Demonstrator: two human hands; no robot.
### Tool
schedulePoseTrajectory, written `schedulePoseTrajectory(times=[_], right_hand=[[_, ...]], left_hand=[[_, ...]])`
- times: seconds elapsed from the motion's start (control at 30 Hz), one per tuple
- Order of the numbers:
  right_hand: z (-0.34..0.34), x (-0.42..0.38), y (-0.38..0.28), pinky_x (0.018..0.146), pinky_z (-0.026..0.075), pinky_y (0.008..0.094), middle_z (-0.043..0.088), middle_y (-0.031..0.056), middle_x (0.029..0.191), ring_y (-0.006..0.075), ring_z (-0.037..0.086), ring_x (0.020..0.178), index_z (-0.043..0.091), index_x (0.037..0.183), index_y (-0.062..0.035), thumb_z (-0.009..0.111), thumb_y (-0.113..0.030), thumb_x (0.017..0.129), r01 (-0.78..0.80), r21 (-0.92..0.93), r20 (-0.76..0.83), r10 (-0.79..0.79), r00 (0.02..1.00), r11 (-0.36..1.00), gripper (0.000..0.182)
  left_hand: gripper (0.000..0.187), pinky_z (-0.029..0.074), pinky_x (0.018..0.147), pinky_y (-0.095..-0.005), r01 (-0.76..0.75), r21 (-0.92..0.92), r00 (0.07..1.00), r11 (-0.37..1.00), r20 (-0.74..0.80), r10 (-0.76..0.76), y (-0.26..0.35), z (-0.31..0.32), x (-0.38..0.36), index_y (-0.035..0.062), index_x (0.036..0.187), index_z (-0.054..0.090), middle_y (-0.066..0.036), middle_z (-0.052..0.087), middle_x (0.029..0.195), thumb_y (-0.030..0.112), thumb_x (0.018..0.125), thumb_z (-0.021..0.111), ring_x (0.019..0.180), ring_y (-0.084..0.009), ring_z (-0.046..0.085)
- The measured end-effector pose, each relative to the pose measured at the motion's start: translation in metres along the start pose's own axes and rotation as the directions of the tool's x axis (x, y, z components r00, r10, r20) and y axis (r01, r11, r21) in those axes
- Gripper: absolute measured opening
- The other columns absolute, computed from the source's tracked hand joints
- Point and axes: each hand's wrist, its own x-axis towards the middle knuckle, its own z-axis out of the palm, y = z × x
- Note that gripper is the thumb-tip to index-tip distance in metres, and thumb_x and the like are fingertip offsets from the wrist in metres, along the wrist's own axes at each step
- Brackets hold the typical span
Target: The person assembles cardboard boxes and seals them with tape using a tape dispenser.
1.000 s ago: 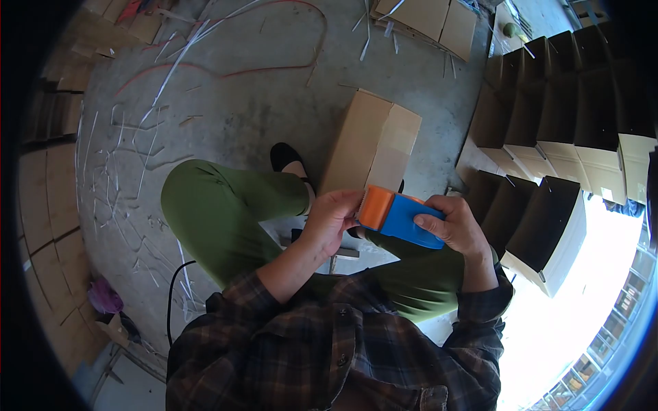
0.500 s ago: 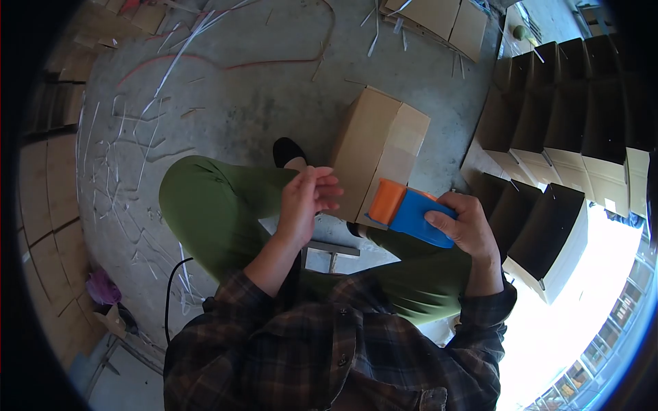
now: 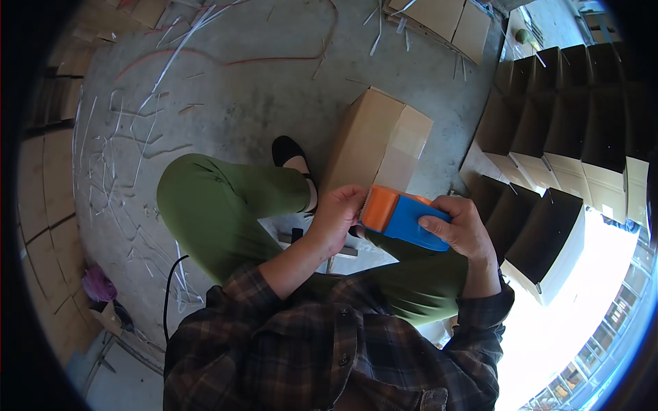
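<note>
A blue and orange tape dispenser [image 3: 410, 225] is in my right hand [image 3: 463, 225], which is wrapped round its blue end with the thumb on top. The orange end has a toothed edge and points left. My left hand [image 3: 336, 219] is at that edge, its fingers drawn together against it; whether they pinch the tape's end is hidden. Just beyond both hands, a closed cardboard box [image 3: 363, 133] stands on the floor, with a strip of tape over its near right part.
Rows of open cardboard boxes [image 3: 548, 219] stand on the right. Stacked cartons [image 3: 49, 198] line the left side. Loose white straps [image 3: 137, 137] and a red hose [image 3: 267, 60] lie on the concrete floor. Flat cardboard [image 3: 442, 20] lies at the back.
My left hand has moved right and forward from the air to the dispenser's toothed end, and its spread fingers have closed in. The dispenser has shifted slightly left and tilted a little.
</note>
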Motion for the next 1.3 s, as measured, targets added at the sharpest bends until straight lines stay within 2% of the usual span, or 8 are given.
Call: schedulePoseTrajectory(times=[0.1,0.23,0.5,0.73,1.03,1.1,1.23,1.3], right_hand=[[0.003,0.001,-0.010,0.062,0.051,0.0284,0.063,0.0091,0.071,0.0156,0.061,0.064,0.068,0.093,0.0017,0.074,-0.039,0.082,-0.114,-0.030,0.031,0.114,0.993,0.993,0.043],[0.006,0.000,-0.008,0.061,0.051,0.0294,0.063,0.0094,0.072,0.0167,0.062,0.064,0.068,0.094,0.0020,0.074,-0.036,0.083,-0.074,-0.005,0.021,0.074,0.997,0.997,0.040],[0.012,0.006,-0.005,0.061,0.051,0.0297,0.064,0.0110,0.073,0.0167,0.063,0.064,0.068,0.091,0.0019,0.072,-0.039,0.084,-0.232,-0.210,-0.053,0.226,0.973,0.950,0.041],[0.019,0.018,-0.006,0.062,0.052,0.0310,0.065,0.0108,0.071,0.0176,0.064,0.065,0.068,0.093,0.0024,0.071,-0.038,0.084,-0.238,-0.248,-0.047,0.233,0.971,0.939,0.041],[0.033,0.031,0.001,0.064,0.050,0.0393,0.064,0.0207,0.071,0.0333,0.064,0.064,0.068,0.085,0.0018,0.070,-0.041,0.082,-0.211,-0.426,-0.122,0.175,0.977,0.880,0.043],[0.036,0.031,-0.001,0.065,0.050,0.0404,0.063,0.0208,0.070,0.0345,0.064,0.065,0.067,0.081,0.0016,0.070,-0.042,0.082,-0.210,-0.445,-0.157,0.154,0.975,0.871,0.044],[0.036,0.033,-0.001,0.065,0.050,0.0411,0.063,0.0210,0.070,0.0352,0.064,0.066,0.067,0.080,0.0016,0.070,-0.042,0.081,-0.194,-0.445,-0.159,0.136,0.978,0.874,0.044],[0.036,0.033,-0.001,0.065,0.050,0.0414,0.063,0.0218,0.071,0.0360,0.064,0.066,0.067,0.080,0.0016,0.069,-0.043,0.081,-0.194,-0.448,-0.167,0.131,0.977,0.873,0.045]], left_hand=[[0.014,0.048,0.061,-0.0233,-0.182,0.151,0.976,0.972,-0.089,0.197,-0.002,0.002,0.002,0.0034,0.090,0.066,0.000,0.062,0.073,0.015,0.093,0.060,0.064,-0.0065,0.057],[0.015,0.048,0.059,-0.0233,-0.207,0.101,0.952,0.973,-0.207,0.224,0.018,-0.020,0.006,0.0025,0.087,0.067,0.000,0.061,0.071,0.014,0.093,0.060,0.061,-0.0067,0.056],[0.014,0.042,0.053,-0.0208,-0.353,0.443,0.813,0.824,-0.292,0.504,0.021,-0.074,0.051,0.0020,0.084,0.067,0.001,0.057,0.065,0.014,0.091,0.063,0.057,-0.0056,0.051],[0.014,0.039,0.051,-0.0203,-0.392,0.494,0.757,0.776,-0.306,0.577,0.021,-0.085,0.056,0.0017,0.084,0.068,0.003,0.055,0.063,0.014,0.090,0.064,0.056,-0.0044,0.048],[0.016,0.041,0.053,-0.0209,-0.301,0.680,0.736,0.669,-0.280,0.616,-0.031,-0.103,0.092,-0.0011,0.095,0.071,0.005,0.056,0.063,0.012,0.090,0.064,0.054,-0.0052,0.048],[0.026,0.050,0.071,-0.0280,-0.280,0.656,0.803,0.701,-0.240,0.545,-0.037,-0.106,0.095,-0.0002,0.107,0.069,-0.010,0.068,0.079,0.015,0.086,0.067,0.079,-0.0182,0.065],[0.031,0.050,0.077,-0.0299,-0.113,0.850,0.720,0.514,-0.286,0.632,-0.044,-0.117,0.106,0.0004,0.115,0.065,-0.017,0.068,0.100,0.016,0.088,0.064,0.094,-0.0210,0.064],[0.039,0.049,0.086,-0.0336,0.060,0.808,0.858,0.586,-0.342,0.384,-0.044,-0.127,0.109,0.0026,0.125,0.060,-0.021,0.060,0.122,0.021,0.090,0.062,0.105,-0.0254,0.061]])
